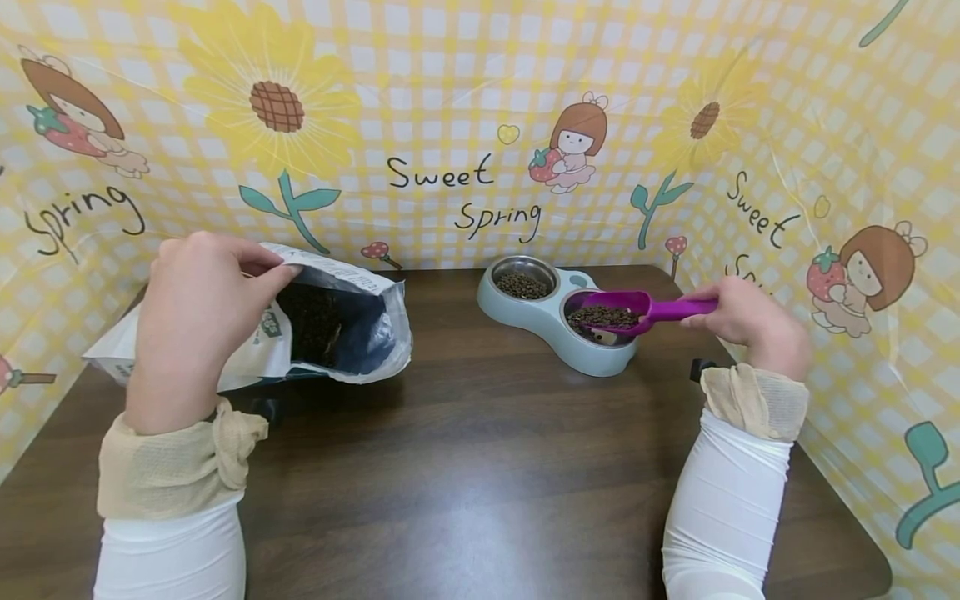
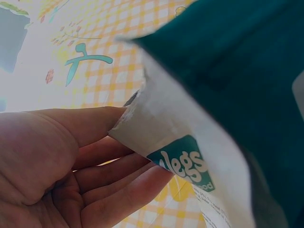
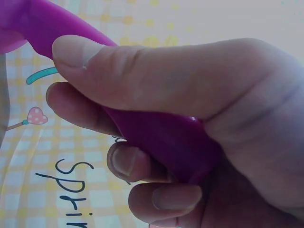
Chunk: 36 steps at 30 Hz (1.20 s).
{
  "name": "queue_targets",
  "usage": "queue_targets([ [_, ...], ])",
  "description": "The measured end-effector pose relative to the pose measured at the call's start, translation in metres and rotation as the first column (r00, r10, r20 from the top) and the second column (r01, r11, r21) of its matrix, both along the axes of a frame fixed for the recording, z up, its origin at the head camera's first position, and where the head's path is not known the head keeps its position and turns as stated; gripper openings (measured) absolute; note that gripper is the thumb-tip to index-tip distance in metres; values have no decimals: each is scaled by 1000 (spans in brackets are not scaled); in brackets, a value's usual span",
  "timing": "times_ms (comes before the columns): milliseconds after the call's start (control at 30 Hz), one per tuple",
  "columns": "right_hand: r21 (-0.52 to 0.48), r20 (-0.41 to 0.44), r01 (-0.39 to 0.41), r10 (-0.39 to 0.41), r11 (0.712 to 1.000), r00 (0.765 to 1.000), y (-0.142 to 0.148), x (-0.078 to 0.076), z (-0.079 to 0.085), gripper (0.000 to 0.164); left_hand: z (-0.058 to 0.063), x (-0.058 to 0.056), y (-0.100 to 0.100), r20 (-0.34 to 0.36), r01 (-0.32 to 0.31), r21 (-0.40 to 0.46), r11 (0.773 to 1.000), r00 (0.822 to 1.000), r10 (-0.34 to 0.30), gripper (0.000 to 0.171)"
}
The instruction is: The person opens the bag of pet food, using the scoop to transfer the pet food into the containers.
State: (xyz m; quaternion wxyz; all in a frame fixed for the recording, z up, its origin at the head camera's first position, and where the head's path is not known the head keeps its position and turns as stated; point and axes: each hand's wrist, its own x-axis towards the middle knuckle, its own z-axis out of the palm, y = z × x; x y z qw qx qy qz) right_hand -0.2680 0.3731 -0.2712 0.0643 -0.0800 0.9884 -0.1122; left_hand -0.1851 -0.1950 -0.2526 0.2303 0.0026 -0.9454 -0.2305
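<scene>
Here, scoop (image 1: 651, 311) in right hand (image 1: 759, 323).

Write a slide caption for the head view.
A right hand holds a purple scoop of brown kibble at a pale-blue double pet bowl while the left hand pinches an open food bag.

Down now onto a dark brown table (image 1: 450, 467), wood-grained, rounded at the near right corner, shining with pale glare toward the front. On to the back, right of the middle, to find a pale blue double-bowl feeder (image 1: 551, 327), standing flat. Over left to a white bag (image 1: 262, 350), mouth-side right, hard to tell whether touching the wood.
</scene>
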Motion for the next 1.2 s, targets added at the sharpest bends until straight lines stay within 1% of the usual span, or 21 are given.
queue_targets([
  [267, -17, -25, 18, -18, 1000, 1000, 4, 7, 3, 42, 0, 0, 0, 7, -2, 3, 1000, 1000, 2, 28],
  [533, 13, -64, 18, -17, 1000, 998, 11, 14, 6, 40, 0, 0, 0, 6, 1, 1, 1000, 1000, -1, 29],
  [733, 18, -84, 19, -17, 1000, 996, 15, 17, 8, 39, 0, -1, -1, 14, -1, -2, 1000, 1000, 1, 29],
  [933, 21, -90, 57, -55, 998, 994, 17, 19, 9, 43, 0, -1, -1, 9, 0, -2, 1000, 1000, 0, 29],
  [1200, 29, -152, 113, -107, 993, 983, 13, 20, 8, 42, 0, 0, -1, 5, 6, -1, 1000, 1000, -6, 28],
])
